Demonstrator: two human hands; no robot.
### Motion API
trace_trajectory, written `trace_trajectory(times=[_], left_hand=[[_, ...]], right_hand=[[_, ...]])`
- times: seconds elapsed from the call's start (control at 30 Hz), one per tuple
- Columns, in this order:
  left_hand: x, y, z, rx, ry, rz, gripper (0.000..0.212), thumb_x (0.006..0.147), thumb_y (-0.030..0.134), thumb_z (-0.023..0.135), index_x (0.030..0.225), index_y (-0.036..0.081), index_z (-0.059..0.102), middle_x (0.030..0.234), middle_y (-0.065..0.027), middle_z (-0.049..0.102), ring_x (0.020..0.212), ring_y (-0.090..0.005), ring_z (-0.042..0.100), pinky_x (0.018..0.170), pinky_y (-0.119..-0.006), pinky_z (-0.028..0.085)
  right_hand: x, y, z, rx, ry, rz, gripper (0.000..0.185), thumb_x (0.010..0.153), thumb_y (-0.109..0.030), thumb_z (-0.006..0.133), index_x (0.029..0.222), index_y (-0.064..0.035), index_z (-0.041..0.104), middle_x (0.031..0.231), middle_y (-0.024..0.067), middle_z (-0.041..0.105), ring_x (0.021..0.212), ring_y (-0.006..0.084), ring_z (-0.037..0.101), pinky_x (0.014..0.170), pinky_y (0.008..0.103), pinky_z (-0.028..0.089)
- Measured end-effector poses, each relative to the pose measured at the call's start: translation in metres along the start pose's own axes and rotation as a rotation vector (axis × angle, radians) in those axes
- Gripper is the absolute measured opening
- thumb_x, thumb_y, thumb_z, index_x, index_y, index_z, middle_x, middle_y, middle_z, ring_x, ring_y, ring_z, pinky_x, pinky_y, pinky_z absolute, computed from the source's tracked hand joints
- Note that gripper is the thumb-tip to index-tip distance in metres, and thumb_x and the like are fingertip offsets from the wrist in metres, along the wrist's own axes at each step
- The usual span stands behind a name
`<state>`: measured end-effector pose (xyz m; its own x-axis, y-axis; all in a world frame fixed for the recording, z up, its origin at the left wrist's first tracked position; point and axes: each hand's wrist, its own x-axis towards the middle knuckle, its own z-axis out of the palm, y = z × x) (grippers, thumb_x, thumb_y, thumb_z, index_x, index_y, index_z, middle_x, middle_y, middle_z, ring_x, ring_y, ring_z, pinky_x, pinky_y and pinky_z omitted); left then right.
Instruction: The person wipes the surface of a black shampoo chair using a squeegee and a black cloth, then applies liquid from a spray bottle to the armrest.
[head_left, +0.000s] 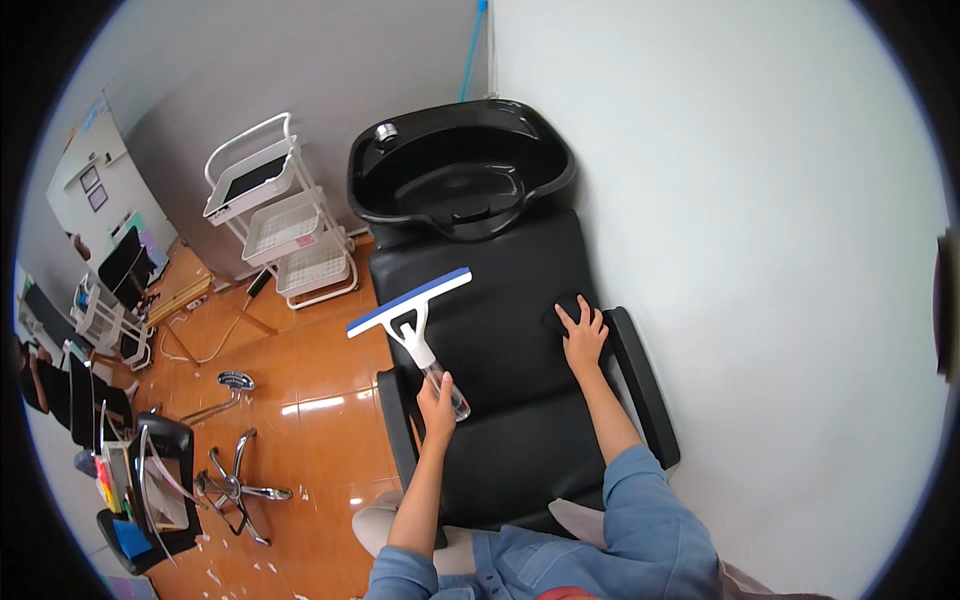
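Note:
My left hand (439, 409) grips the clear bottle handle of a white spray squeegee (417, 341) with a blue blade, tilted over the left side of a black shampoo chair (487, 360). My right hand (584, 337) lies with fingers spread on a black cloth (556, 313), pressed against the right side of the chair's backrest. The cloth blends into the black upholstery, so its outline is hard to make out. At the top of the chair is a glossy black shampoo basin (461, 176) with a chrome fitting (385, 133).
A white three-tier trolley (285, 232) stands left of the basin. The right armrest (641, 386) is close to a white wall (787, 300). Salon chairs (165, 465), a chrome star base (236, 487), a mirror (101, 180) and a seated person (56, 390) are at left.

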<state>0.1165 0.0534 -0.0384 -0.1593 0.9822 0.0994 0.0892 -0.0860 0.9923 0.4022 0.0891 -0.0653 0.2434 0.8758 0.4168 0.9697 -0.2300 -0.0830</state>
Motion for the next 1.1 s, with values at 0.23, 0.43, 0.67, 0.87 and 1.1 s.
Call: trace_trajectory(times=[0.23,0.43,0.67,0.87,1.1], left_hand=[[-0.017,-0.025,0.036,-0.148,-0.118,-0.131,0.029,0.092,0.030,0.055,0.088,0.001,0.057,0.074,-0.0043,0.058,0.071,-0.0117,0.054,0.066,-0.028,0.043],[-0.037,-0.026,0.041,-0.330,-0.333,-0.319,0.045,0.087,0.042,0.052,0.110,0.005,0.059,0.111,-0.0081,0.055,0.099,-0.0172,0.050,0.077,-0.032,0.042],[-0.049,-0.006,0.002,-0.455,-0.572,-0.580,0.051,0.086,0.047,0.047,0.119,0.010,0.060,0.106,-0.0048,0.054,0.099,-0.0152,0.047,0.089,-0.028,0.032],[-0.066,0.003,-0.015,-0.285,-0.459,-0.367,0.049,0.090,0.044,0.044,0.116,0.005,0.061,0.112,-0.0074,0.054,0.105,-0.0179,0.048,0.093,-0.032,0.034],[-0.096,-0.019,-0.007,0.201,-0.441,-0.085,0.048,0.087,0.029,0.059,0.123,-0.002,0.052,0.103,-0.0135,0.054,0.104,-0.0220,0.049,0.093,-0.033,0.037]], right_hand=[[-0.004,-0.022,0.004,0.180,-0.070,0.269,0.071,0.072,-0.018,0.073,0.134,-0.0350,0.043,0.143,0.0101,0.028,0.117,0.0374,0.038,0.090,0.0490,0.041],[-0.055,-0.071,-0.016,0.652,-0.125,0.208,0.063,0.061,-0.012,0.074,0.121,-0.0271,0.059,0.133,0.0107,0.041,0.116,0.0357,0.043,0.093,0.0443,0.044],[-0.095,-0.108,-0.048,1.190,-0.550,0.067,0.049,0.077,-0.020,0.064,0.125,-0.0206,0.057,0.140,0.0095,0.036,0.129,0.0325,0.030,0.106,0.0417,0.031],[-0.094,-0.114,-0.084,1.282,-0.629,0.028,0.037,0.089,-0.023,0.052,0.125,-0.0194,0.058,0.135,0.0071,0.045,0.129,0.0271,0.032,0.107,0.0402,0.026],[-0.107,-0.154,-0.098,1.657,-0.407,0.270,0.032,0.090,-0.014,0.061,0.116,-0.0010,0.049,0.091,0.0047,0.059,0.076,0.0088,0.058,0.067,0.0229,0.047]])
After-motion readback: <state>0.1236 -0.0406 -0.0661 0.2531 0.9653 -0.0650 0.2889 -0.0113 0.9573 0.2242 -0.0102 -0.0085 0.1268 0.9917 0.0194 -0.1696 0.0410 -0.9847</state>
